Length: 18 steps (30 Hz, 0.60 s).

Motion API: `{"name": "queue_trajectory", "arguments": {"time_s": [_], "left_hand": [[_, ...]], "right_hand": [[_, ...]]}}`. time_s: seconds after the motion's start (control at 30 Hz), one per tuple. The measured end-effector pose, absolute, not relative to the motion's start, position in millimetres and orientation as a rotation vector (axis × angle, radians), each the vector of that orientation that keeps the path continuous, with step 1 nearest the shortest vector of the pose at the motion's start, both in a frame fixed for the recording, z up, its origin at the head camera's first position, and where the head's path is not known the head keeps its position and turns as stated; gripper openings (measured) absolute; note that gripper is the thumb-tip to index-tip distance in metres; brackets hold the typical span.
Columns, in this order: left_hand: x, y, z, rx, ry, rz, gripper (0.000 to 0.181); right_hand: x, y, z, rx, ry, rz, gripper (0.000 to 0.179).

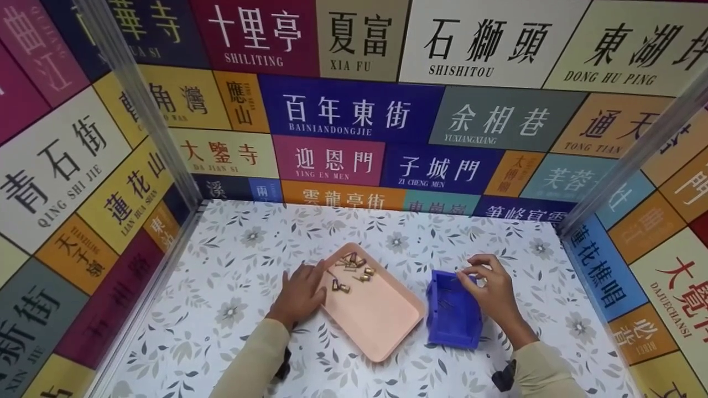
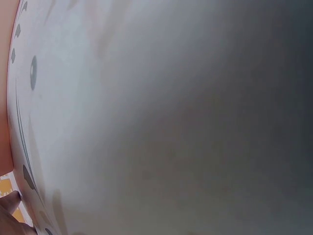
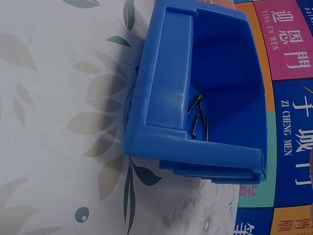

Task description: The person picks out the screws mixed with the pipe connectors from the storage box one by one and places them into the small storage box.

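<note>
A pink tray (image 1: 376, 320) lies on the table, set at a slant. Brass-coloured small parts and screws (image 1: 354, 262) are scattered at its far end. My left hand (image 1: 301, 296) rests against the tray's left rim; the left wrist view catches only its fingertips (image 2: 11, 215) and a strip of the tray (image 2: 5, 98). To the tray's right stands a blue bin (image 1: 454, 337) with several dark screws (image 3: 198, 120) inside. Above the bin's right side, my right hand (image 1: 492, 287) has thumb and forefinger brought together. They pinch a thin screw, whose tip (image 3: 308, 90) shows at the right wrist view's edge.
A white floral cloth (image 1: 232, 265) covers the table. Walls of coloured sign panels (image 1: 354, 110) enclose it at the back and on both sides, with metal corner posts (image 1: 177, 155) at the left and right.
</note>
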<state>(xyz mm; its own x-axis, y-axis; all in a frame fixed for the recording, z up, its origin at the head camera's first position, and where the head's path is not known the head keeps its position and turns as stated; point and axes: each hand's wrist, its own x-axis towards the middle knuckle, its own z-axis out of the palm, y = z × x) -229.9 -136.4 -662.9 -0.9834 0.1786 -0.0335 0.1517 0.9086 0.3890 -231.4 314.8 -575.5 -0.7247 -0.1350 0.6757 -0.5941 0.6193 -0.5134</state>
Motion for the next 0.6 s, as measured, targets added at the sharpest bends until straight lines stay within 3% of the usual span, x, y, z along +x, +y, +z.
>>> {"name": "queue_trajectory", "arguments": {"time_s": [0.6], "left_hand": [[-229.2,-141.0,-667.1,0.383,3.072,0.674,0.068]], "right_hand": [[-231.6,319.8,-577.6,0.571,-2.266,1.005,0.013]]}}
